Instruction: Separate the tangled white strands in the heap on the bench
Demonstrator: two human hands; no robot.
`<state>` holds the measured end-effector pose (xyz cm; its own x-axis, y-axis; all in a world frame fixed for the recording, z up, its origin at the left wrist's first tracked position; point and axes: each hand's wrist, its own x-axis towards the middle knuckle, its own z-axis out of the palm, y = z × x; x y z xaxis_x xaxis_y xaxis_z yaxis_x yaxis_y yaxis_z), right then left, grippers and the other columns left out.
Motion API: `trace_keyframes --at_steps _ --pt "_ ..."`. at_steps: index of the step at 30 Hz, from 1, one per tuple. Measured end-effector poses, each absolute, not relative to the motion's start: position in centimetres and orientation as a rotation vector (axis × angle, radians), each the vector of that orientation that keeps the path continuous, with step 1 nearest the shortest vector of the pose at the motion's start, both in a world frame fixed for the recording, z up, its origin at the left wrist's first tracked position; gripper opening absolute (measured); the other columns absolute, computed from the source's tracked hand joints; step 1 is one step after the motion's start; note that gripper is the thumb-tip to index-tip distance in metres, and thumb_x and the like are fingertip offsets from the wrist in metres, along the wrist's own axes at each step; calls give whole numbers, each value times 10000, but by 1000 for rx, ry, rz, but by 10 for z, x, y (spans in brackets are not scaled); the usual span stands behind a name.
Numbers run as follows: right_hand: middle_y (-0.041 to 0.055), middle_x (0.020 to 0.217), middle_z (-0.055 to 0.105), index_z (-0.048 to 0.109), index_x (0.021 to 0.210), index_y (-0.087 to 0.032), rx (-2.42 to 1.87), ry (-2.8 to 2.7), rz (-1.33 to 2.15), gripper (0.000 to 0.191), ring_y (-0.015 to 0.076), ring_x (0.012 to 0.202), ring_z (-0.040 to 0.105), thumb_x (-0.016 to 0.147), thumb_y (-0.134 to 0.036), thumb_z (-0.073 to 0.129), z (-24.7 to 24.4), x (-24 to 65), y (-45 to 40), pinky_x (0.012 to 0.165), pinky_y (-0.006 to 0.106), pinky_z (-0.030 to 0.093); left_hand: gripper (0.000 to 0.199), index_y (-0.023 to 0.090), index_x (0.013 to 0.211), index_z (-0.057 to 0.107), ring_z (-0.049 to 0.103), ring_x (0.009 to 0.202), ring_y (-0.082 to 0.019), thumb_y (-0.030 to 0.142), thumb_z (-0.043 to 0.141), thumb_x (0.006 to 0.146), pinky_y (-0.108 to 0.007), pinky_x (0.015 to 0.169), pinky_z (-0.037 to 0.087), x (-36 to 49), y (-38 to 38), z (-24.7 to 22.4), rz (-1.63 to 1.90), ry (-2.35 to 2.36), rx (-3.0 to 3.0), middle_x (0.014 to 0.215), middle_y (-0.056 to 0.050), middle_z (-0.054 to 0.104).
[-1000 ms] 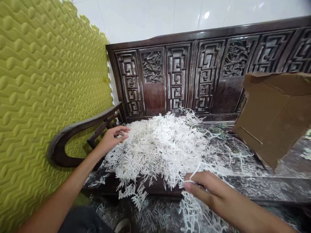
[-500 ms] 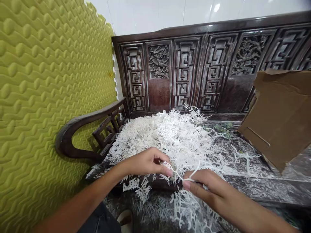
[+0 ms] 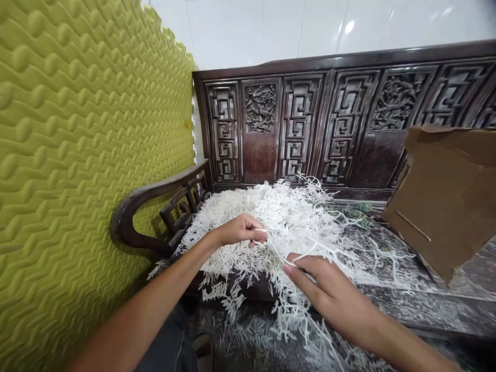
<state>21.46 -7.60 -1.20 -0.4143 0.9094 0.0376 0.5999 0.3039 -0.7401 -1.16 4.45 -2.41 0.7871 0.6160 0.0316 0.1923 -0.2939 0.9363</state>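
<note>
Between my hands stretches a thin white branched plastic sprig (image 3: 315, 243), held above a heap of similar white sprigs (image 3: 279, 206). My left hand (image 3: 244, 230) pinches one end between thumb and fingers. A pinch of my right hand (image 3: 313, 276) grips the stem lower down and to the right, and forked twigs stick out past its fingers. The exact spot where the left fingertips meet the sprig is partly hidden. Both hands are over the front part of the heap, close together but apart.
The heap lies on a dark carved wooden bench (image 3: 263, 160) with a curved armrest (image 3: 127, 217). A brown cardboard piece (image 3: 445, 201) leans at the right. Yellow textured foam matting (image 3: 77, 129) stands at the left. White bits hang over the seat edge and litter the floor.
Both hands have moved up in the picture, the left hand more, and the right slightly left. The sprig is still held between them. The whole view has shifted a little.
</note>
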Motion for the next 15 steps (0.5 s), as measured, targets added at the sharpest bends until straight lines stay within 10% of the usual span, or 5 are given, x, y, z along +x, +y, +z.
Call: trace_keyframes --at_steps 15 --pt "55 1038 651 611 926 -251 -1368 -2040 528 374 282 1002 582 938 -536 369 -10 214 -67 868 471 413 473 133 516 463 316 496 -73 496 574 797 -224 503 244 38 59 -32 1052 923 1978 496 29 368"
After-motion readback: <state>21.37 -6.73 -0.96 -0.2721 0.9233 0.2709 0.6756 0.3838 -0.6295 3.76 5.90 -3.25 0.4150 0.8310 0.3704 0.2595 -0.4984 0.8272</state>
